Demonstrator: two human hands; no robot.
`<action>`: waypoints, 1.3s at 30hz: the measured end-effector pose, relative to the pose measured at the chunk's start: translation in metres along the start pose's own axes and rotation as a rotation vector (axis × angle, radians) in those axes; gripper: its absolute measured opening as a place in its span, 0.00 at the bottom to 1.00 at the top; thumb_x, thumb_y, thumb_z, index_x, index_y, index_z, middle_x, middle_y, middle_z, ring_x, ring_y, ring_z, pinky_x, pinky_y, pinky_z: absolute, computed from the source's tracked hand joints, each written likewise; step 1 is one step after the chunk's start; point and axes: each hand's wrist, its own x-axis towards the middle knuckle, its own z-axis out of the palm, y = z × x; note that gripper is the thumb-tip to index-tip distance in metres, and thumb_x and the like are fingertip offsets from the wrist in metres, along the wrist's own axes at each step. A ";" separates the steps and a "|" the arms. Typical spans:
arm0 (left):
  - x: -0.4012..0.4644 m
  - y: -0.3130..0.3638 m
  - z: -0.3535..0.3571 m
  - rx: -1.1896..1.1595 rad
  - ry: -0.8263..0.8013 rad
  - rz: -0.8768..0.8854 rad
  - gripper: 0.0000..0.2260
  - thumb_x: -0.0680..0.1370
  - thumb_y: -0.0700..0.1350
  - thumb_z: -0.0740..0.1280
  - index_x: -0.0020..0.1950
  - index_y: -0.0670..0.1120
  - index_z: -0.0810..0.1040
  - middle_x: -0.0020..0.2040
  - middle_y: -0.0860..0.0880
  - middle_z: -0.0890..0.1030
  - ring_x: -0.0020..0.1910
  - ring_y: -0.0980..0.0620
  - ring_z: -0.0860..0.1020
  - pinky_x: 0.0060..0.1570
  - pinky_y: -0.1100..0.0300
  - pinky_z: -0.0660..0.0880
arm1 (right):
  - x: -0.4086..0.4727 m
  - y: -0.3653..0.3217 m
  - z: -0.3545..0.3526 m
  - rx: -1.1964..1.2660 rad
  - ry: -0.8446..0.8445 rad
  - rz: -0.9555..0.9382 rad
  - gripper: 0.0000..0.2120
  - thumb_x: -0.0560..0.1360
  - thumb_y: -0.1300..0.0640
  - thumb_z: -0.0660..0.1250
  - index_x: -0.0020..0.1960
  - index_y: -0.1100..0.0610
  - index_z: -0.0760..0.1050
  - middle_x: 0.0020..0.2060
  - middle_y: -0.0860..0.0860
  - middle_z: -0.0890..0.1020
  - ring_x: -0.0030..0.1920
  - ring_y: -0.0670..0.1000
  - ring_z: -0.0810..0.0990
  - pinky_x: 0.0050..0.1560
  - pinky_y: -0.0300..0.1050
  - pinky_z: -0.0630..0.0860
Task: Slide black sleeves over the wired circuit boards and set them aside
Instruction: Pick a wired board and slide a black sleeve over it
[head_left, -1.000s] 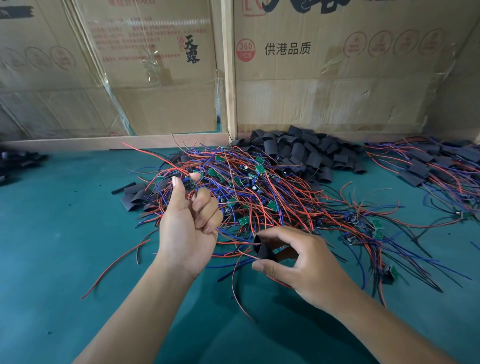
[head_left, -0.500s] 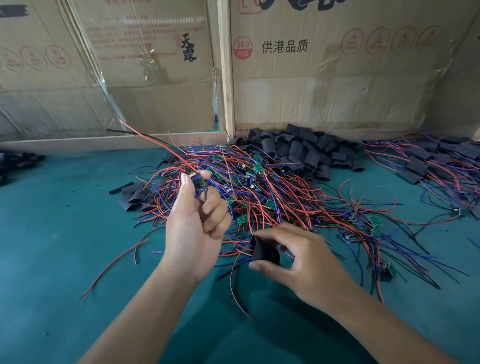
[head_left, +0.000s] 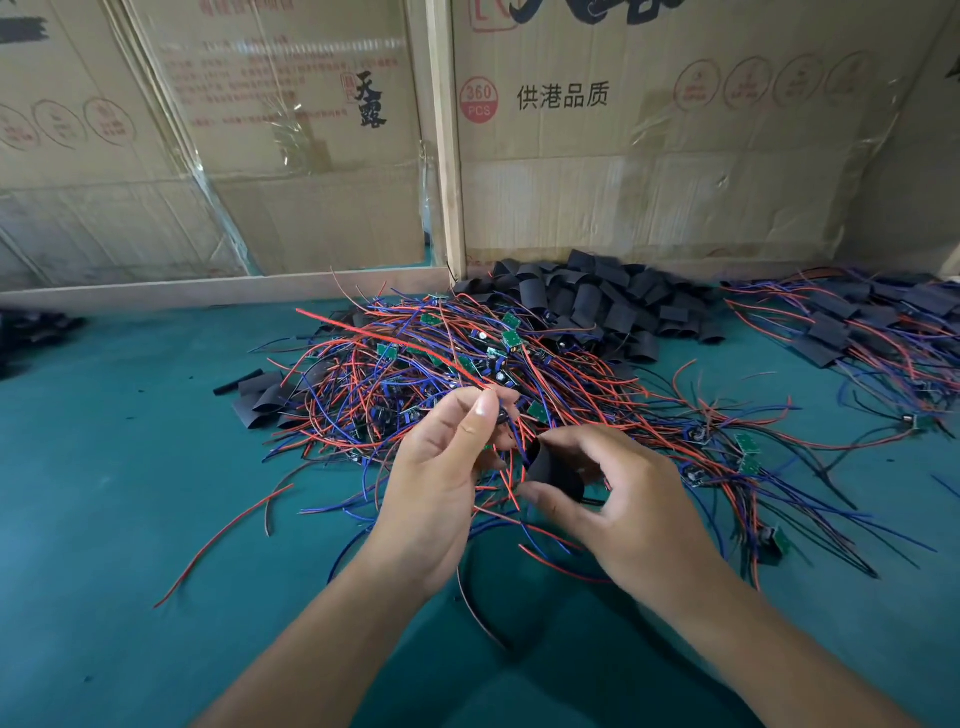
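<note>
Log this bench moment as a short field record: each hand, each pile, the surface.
left hand: pinches a wired board's leads, board itself mostly hidden
right hand: holds a black sleeve, mouth toward the left hand
unsleeved pile: red and blue wires with green boards, centre
spare sleeves: heap by the cardboard wall
finished pile: sleeved boards, far right
surface: green mat

Even, soft daylight, moderately bright. Faint shadows under arms on near mat (head_left: 130, 519). Glare on plastic wrap (head_left: 291, 119) over far-left boxes. Wide-angle bowing at edges. Slight overall softness; far-right wires (head_left: 883, 332) blurred.
</note>
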 end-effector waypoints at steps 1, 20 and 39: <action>0.000 0.000 -0.001 -0.003 0.000 -0.005 0.09 0.78 0.50 0.65 0.50 0.48 0.82 0.46 0.47 0.79 0.42 0.53 0.74 0.44 0.58 0.69 | 0.000 0.000 0.000 -0.008 0.008 -0.005 0.18 0.71 0.43 0.74 0.56 0.51 0.80 0.47 0.39 0.81 0.49 0.40 0.79 0.49 0.33 0.73; 0.002 -0.016 -0.006 -0.006 -0.093 -0.047 0.05 0.72 0.46 0.73 0.44 0.47 0.81 0.36 0.47 0.78 0.35 0.52 0.75 0.42 0.59 0.73 | 0.003 0.008 -0.009 -0.169 0.035 -0.109 0.18 0.70 0.56 0.78 0.58 0.55 0.80 0.47 0.47 0.79 0.46 0.47 0.77 0.47 0.45 0.75; 0.007 -0.001 -0.024 0.260 -0.359 -0.020 0.04 0.78 0.39 0.70 0.51 0.40 0.80 0.38 0.50 0.81 0.38 0.53 0.79 0.43 0.63 0.75 | 0.009 0.007 -0.020 -0.096 -0.029 -0.193 0.17 0.72 0.56 0.77 0.58 0.60 0.81 0.48 0.50 0.81 0.48 0.50 0.80 0.51 0.43 0.75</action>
